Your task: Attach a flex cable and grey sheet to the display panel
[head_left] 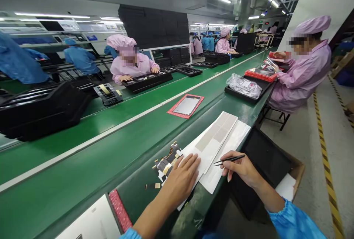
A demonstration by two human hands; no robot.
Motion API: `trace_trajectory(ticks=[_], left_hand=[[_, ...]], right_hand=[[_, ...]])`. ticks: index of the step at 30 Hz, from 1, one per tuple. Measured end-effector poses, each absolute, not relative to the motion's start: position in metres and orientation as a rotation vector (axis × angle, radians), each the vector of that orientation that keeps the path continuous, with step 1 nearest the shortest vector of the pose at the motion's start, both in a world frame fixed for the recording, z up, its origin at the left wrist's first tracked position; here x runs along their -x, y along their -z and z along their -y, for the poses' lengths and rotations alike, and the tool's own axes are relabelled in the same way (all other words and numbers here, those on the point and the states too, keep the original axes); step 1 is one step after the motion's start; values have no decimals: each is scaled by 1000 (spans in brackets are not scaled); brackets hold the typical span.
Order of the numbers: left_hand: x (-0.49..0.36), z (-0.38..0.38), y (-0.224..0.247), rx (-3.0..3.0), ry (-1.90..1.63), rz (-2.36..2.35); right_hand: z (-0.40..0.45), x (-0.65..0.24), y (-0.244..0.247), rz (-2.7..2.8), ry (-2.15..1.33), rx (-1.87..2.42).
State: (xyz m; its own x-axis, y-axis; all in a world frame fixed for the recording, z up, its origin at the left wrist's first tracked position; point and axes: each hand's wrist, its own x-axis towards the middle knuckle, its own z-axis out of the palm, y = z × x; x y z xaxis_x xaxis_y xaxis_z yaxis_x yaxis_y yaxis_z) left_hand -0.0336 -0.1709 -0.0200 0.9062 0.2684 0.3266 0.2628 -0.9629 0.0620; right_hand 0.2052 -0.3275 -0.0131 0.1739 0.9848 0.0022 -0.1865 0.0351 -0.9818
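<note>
Our left fingers (190, 162) lie loosely spread on white sheets (211, 147), ribbon parts (167, 163) beside them — our right fingers (231, 165) pinch black tweezers (238, 157), whose parted tips need closing to grip.

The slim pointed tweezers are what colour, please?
The tweezers are black, showing best in the head view.

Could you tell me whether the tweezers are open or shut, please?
Open: the two thin tips of the tweezers stand slightly apart, with a narrow gap between them, while the right hand holds them.
</note>
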Motion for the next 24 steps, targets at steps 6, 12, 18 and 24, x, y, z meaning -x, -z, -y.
trace_trajectory(ticks=[6, 12, 18, 24], left_hand=[[63, 158, -3, -2761, -454, -404], [30, 169, -9, -2635, -402, -444], [12, 180, -8, -2772, -329, -334], [14, 178, -8, -2874, -409, -262]], right_hand=[[314, -248, 16, 1066, -907, 1194], [261, -265, 2, 1210, -934, 1283], [214, -258, -4, 1192, -1066, 1455], [199, -257, -3, 1189, -1101, 1495]])
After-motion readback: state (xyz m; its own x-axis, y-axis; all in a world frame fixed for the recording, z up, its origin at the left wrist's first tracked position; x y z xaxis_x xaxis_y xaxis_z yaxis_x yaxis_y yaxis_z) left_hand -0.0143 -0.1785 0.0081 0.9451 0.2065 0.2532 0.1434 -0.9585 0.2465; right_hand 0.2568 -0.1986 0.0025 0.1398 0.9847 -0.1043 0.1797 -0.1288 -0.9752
